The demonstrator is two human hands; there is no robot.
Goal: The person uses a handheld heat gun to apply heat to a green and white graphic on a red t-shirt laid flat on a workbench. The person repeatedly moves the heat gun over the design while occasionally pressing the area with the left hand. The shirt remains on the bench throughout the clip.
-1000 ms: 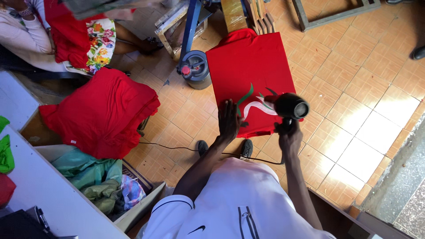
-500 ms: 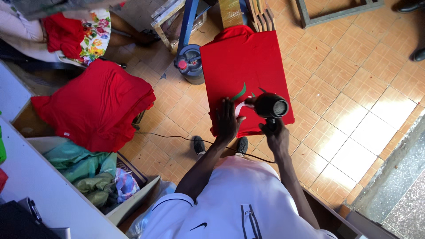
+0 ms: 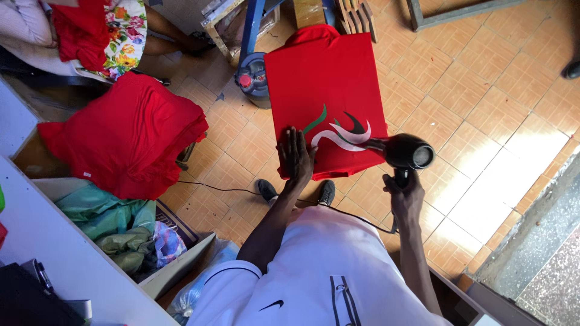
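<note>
A red shirt (image 3: 326, 78) lies stretched flat on a board, and everything else is easiest told from it. On its near half there is a printed swirl (image 3: 338, 134) in white, green and dark.

The left hand (image 3: 294, 154) rests flat on the shirt at its near left corner, just left of the swirl, fingers spread and pressing the cloth, not gripping anything. The right hand (image 3: 403, 194) is off the shirt's near right corner, clenched around the handle of a black hair dryer (image 3: 403, 151). The dryer's body sits just at the right edge of the shirt, beside the swirl's right end; whether its nozzle touches the cloth cannot be told. A thin black cord (image 3: 241, 190) runs along the floor below the shirt's near edge and up toward the right hand.

Under the shirt's near edge the person's two dark shoes (image 3: 266, 189) stand on the tiled floor (image 3: 495, 108). Just left of the shirt's far half stands a small grey gas bottle (image 3: 252, 78) with a red cap. Well to the left of the shirt is a pile of red shirts (image 3: 130, 136). Near that pile, closer to the camera, there is a box of crumpled green cloth (image 3: 109, 217). Far left of the shirt, another person sits, wearing a flowered garment (image 3: 130, 27).
</note>
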